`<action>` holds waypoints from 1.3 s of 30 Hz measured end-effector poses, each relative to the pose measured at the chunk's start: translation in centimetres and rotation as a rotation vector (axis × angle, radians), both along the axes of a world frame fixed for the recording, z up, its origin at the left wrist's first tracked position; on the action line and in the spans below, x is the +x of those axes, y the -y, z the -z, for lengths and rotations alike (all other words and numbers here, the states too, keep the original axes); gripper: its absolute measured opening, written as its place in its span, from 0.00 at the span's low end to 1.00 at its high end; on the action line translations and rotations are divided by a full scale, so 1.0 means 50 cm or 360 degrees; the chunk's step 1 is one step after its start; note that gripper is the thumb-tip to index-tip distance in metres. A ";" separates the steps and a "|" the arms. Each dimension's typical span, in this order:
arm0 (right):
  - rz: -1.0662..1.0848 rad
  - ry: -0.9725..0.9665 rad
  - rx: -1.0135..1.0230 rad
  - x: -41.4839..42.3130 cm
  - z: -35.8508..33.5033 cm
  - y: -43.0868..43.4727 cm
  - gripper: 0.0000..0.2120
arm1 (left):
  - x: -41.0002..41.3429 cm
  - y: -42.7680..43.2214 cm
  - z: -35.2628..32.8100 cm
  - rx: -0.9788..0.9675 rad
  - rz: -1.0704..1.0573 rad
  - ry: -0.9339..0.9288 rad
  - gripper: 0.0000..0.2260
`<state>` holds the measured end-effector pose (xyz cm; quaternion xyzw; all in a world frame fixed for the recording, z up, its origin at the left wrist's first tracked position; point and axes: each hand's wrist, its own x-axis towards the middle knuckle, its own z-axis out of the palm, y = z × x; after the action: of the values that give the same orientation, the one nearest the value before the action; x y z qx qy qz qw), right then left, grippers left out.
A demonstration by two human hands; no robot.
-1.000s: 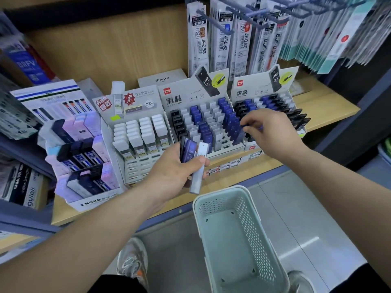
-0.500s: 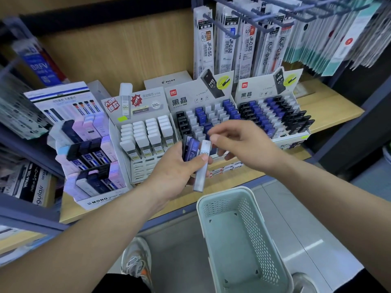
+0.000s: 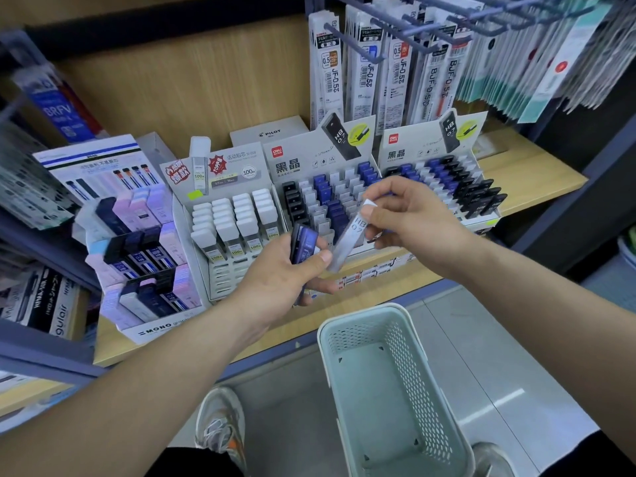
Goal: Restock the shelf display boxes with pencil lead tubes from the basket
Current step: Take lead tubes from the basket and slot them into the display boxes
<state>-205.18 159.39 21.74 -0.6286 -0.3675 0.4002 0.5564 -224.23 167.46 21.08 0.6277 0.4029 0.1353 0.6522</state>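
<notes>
My left hand grips a small bunch of dark blue lead tubes in front of the shelf edge. My right hand pinches the top of a pale grey HB 0.7 lead tube, lifted clear of the bunch and tilted. Behind the hands stand two grey display boxes: the middle box with black, white and blue tubes, and the right box with blue and black tubes. The pale green basket hangs below the shelf edge; no tubes show inside it.
A white-tube display box and a MONO box of pastel tubes stand to the left. Refill packs hang on hooks above. The wooden shelf runs right. A shoe and grey floor lie below.
My right hand came back from the right display box to the bunch in my left hand and pulled the grey tube out of it, up and to the right.
</notes>
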 end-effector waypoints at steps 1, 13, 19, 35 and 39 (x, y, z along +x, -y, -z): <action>0.0036 -0.0003 0.0028 0.008 -0.003 0.002 0.06 | -0.001 -0.002 0.002 0.0005 -0.0001 -0.0010 0.06; 0.0422 0.1046 0.0018 0.085 0.004 -0.003 0.03 | -0.005 -0.011 0.013 0.0184 0.0000 -0.0073 0.05; 0.0300 0.1303 -0.0014 0.072 0.053 -0.039 0.03 | -0.015 -0.018 0.015 0.0196 -0.0037 -0.0091 0.08; 0.0176 0.1540 -0.0176 0.079 0.060 -0.075 0.03 | -0.055 -0.040 0.019 0.0210 -0.0084 -0.0110 0.10; 0.0216 0.1560 -0.0181 0.081 0.059 -0.082 0.04 | -0.059 -0.042 0.019 0.0220 -0.0083 -0.0112 0.09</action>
<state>-201.13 163.51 18.77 -0.7947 -0.5216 0.0399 0.3079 -227.16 169.54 20.11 0.6649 0.4316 0.1576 0.5890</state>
